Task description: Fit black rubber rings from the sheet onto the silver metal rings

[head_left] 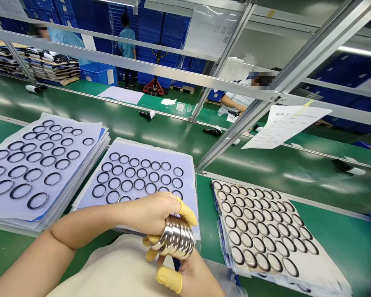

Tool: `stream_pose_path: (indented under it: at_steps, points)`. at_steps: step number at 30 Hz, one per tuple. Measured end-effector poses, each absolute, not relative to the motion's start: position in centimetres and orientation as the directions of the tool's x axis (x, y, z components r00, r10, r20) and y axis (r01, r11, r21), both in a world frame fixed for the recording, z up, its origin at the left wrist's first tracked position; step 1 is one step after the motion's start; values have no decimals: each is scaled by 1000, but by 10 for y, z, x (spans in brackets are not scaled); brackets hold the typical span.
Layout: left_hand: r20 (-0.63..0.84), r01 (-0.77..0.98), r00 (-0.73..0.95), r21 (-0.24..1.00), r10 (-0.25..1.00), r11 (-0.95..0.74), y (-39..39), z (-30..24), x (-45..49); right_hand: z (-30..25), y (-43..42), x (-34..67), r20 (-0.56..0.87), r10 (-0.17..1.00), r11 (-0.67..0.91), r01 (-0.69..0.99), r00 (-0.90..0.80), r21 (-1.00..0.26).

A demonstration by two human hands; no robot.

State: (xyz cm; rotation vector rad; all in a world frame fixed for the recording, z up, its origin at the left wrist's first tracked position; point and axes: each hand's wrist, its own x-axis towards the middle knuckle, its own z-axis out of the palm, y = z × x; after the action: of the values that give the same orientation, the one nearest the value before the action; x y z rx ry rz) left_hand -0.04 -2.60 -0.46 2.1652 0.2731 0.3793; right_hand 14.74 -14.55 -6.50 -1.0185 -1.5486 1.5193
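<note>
My left hand (151, 213) and my right hand (181, 272) together hold a short stack of shiny metal rings (176, 238), pressed side by side. Both hands wear yellow finger cots on some fingers. Just behind my left hand lies a pale lilac sheet with dark-rimmed rings in rows (136, 177), and my wrist hides its near part. A taller pile of similar sheets (40, 165) sits further left. To the right, a stack of sheets holds rows of silvery discs with dark rims (259, 231).
The sheets rest on a green workbench belt (327, 222) under an aluminium frame (235, 123) with a printed paper (284, 126) hanging from it. Black handheld scanners (146, 114) lie beyond. A co-worker's arm (235, 101) works across the belt, and blue crates (160, 53) stand behind.
</note>
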Motion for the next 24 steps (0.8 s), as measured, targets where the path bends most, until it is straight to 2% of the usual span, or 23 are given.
stream_pose_path:
  at_steps: [5, 10, 14, 17, 20, 24]
  points:
    - [162, 56, 930, 824, 330, -564, -26, -8, -5, -71, -154, 144, -18, 914, 2, 48, -404, -999]
    - [282, -56, 912, 803, 297, -593, -32, 1, -11, -68, -145, 137, 19, 913, 82, 138, -407, -987]
    - [307, -76, 906, 797, 293, -599, -34, 6, -13, -64, -142, 134, 4, 897, 101, 196, -441, -975]
    - [286, -35, 905, 788, 315, -615, -32, 0, -15, -66, -145, 134, 4, 900, 119, 237, -436, -964]
    - [227, 35, 902, 810, 368, -585, -28, -10, -17, -71, -150, 134, 52, 907, 151, 206, -419, -967]
    - [229, -25, 911, 860, 342, -510, -23, -18, -18, -76, -152, 132, 122, 909, 227, 230, -398, -946]
